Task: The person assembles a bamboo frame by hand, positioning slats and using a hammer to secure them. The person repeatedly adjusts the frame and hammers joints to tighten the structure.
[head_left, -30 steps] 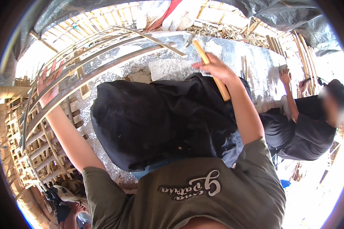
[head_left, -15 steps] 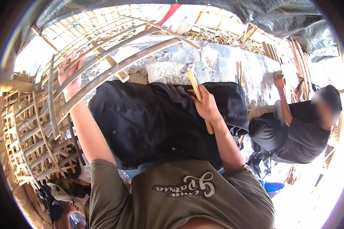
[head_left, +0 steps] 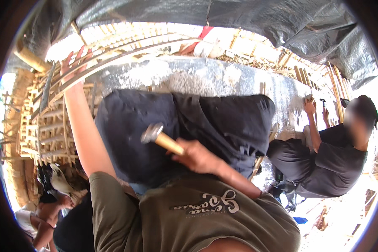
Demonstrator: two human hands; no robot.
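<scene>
Big, curly white letters [head_left: 229,202] sat upside down on the green-brown shirt [head_left: 172,224], low in the middle of the frame. Little white marks [head_left: 248,149] on the black trousers [head_left: 138,126] were too small to read.

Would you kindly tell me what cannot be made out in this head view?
In the head view:
Hammer: lower handle hidden by the right grip.
Left grip: partly covered by curved strips.
Dark tool at right: too small to identify.
Person at lower left: cut off by the rim.
</scene>
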